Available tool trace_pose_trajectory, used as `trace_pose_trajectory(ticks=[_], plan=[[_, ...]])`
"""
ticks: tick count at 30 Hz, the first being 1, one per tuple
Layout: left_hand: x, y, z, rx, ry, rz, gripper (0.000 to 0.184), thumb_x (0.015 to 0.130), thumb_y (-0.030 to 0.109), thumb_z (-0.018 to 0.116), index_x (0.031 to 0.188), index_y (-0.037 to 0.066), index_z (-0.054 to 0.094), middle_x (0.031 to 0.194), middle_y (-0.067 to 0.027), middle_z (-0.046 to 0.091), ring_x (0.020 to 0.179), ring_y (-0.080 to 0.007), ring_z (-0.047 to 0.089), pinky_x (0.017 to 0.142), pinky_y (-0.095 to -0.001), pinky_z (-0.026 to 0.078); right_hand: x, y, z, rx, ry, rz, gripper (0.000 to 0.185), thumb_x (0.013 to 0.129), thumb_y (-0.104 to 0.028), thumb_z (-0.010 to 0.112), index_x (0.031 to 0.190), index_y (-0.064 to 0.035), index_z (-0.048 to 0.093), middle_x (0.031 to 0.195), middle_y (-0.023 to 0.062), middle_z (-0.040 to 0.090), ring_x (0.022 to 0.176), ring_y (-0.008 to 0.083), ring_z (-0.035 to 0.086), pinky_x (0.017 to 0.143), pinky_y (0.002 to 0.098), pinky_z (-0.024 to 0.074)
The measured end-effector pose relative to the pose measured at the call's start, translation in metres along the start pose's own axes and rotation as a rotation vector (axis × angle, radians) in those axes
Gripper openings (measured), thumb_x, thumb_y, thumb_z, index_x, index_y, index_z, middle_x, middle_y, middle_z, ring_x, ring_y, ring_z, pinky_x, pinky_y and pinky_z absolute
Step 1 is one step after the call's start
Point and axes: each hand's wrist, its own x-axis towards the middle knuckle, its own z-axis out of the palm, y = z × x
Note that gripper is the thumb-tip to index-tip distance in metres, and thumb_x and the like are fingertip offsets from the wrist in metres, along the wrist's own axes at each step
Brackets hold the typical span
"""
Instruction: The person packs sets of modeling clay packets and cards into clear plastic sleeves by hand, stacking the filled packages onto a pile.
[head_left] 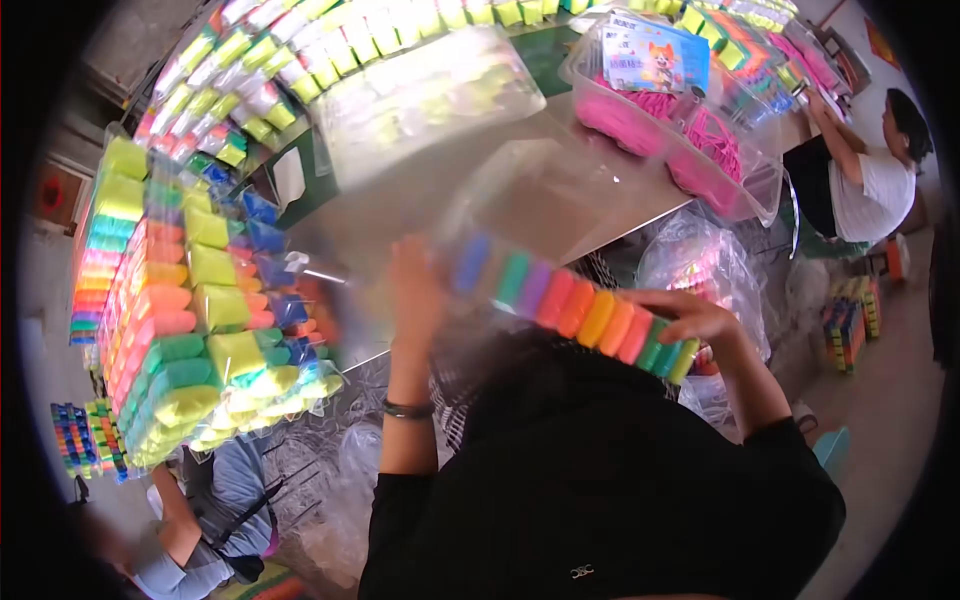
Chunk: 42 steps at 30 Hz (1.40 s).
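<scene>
A long clear bag of coloured clay packs (574,307) slants across the front of my body, its packs running from blue through purple, red and orange to green and yellow. My right hand (694,316) grips its lower right end, fingers along the upper side. My left hand (414,285) is beside the bag's blue end, smeared by motion, so its fingers cannot be made out. Blurred clear plastic (500,180) extends above that end over the table (590,205).
On the left rises a tall stack of similar bags (215,290). A clear tray (430,100) lies at the back, and a clear bin (755,190) holds pink pieces and printed cards (655,58). Other people sit at right (870,190) and lower left (190,545).
</scene>
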Motion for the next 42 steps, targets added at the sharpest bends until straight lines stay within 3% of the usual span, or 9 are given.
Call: trace_pose_trajectory(ticks=[3,8,14,17,25,32,38,40,42], plan=[[-0.002,0.004,0.001,-0.090,-0.051,-0.078,0.041,0.097,0.022,0.039,0.131,0.000,0.044,0.135,-0.0236,0.044,0.129,-0.0388,0.036,0.106,-0.0475,0.028,-0.017,0.004,0.006,0.236,0.067,0.072,0.080,0.076,-0.034,0.065,0.141,0.0004,0.033,0.145,0.0155,0.035,0.135,0.0267,0.030,0.112,0.0382,0.0173],[-0.024,0.027,0.019,0.195,-0.050,0.019,0.042,0.095,0.017,0.038,0.131,-0.003,0.043,0.135,-0.0253,0.042,0.130,-0.0436,0.033,0.108,-0.0463,0.026,0.066,0.035,0.010,0.703,0.662,-0.182,0.058,0.086,-0.009,0.053,0.141,-0.0068,0.031,0.118,0.0094,0.054,0.100,0.0172,0.057,0.084,0.0307,0.0490],[-0.039,0.066,0.030,0.278,-0.021,-0.037,0.055,0.079,0.002,0.048,0.133,0.000,0.039,0.135,-0.0242,0.040,0.127,-0.0438,0.035,0.106,-0.0477,0.029,0.161,0.043,0.057,0.362,0.832,-0.465,0.059,0.092,-0.016,0.052,0.142,-0.0039,0.023,0.134,0.0127,0.041,0.121,0.0207,0.042,0.101,0.0347,0.0347],[-0.033,0.080,0.012,0.284,0.185,-0.085,0.054,0.075,-0.002,0.051,0.128,0.002,0.044,0.115,-0.0212,0.050,0.106,-0.0388,0.048,0.094,-0.0472,0.037,0.157,0.047,0.050,-0.085,0.695,-0.513,0.076,0.087,-0.021,0.061,0.144,0.0005,0.015,0.143,0.0153,0.027,0.135,0.0247,0.024,0.111,0.0377,0.0204],[-0.041,0.061,0.022,0.100,0.239,0.111,0.047,0.075,-0.006,0.049,0.121,0.002,0.048,0.100,-0.0221,0.054,0.093,-0.0400,0.051,0.082,-0.0448,0.042,0.175,0.058,0.062,-0.932,0.839,-0.401,0.060,0.074,-0.046,0.069,0.100,0.0037,0.048,0.092,0.0203,0.055,0.087,0.0377,0.051,0.079,0.0441,0.0409],[-0.039,0.025,0.013,0.084,0.192,-0.034,0.017,0.076,-0.003,0.056,0.091,0.001,0.049,0.079,-0.0156,0.055,0.071,-0.0332,0.053,0.063,-0.0410,0.043,0.192,0.067,0.057,-0.965,0.779,-0.444,0.052,0.078,-0.046,0.064,0.089,0.0019,0.048,0.076,0.0175,0.056,0.074,0.0354,0.053,0.067,0.0423,0.0425],[-0.026,0.039,0.012,0.125,0.367,0.206,0.015,0.075,-0.001,0.058,0.081,0.003,0.046,0.067,-0.0123,0.048,0.061,-0.0303,0.050,0.055,-0.0405,0.040,0.206,0.046,0.059,-1.106,0.753,-0.243,0.040,0.078,-0.042,0.064,0.087,-0.0034,0.054,0.076,0.0120,0.057,0.074,0.0313,0.057,0.066,0.0408,0.0449],[-0.023,0.020,0.013,0.080,0.359,0.080,0.015,0.074,-0.002,0.059,0.081,0.003,0.046,0.065,-0.0129,0.047,0.059,-0.0297,0.049,0.055,-0.0407,0.040,0.208,0.055,0.030,-1.052,0.427,-0.837,0.036,0.077,-0.040,0.064,0.089,-0.0060,0.060,0.081,0.0101,0.059,0.077,0.0302,0.059,0.067,0.0409,0.0458],[-0.022,0.017,0.008,0.033,0.357,0.045,0.015,0.074,-0.002,0.059,0.079,0.003,0.046,0.064,-0.0126,0.047,0.058,-0.0297,0.048,0.054,-0.0403,0.040,0.215,0.043,0.023,-0.994,0.310,-0.798,0.031,0.078,-0.040,0.062,0.087,-0.0097,0.065,0.081,0.0095,0.062,0.079,0.0306,0.061,0.072,0.0412,0.0461]])
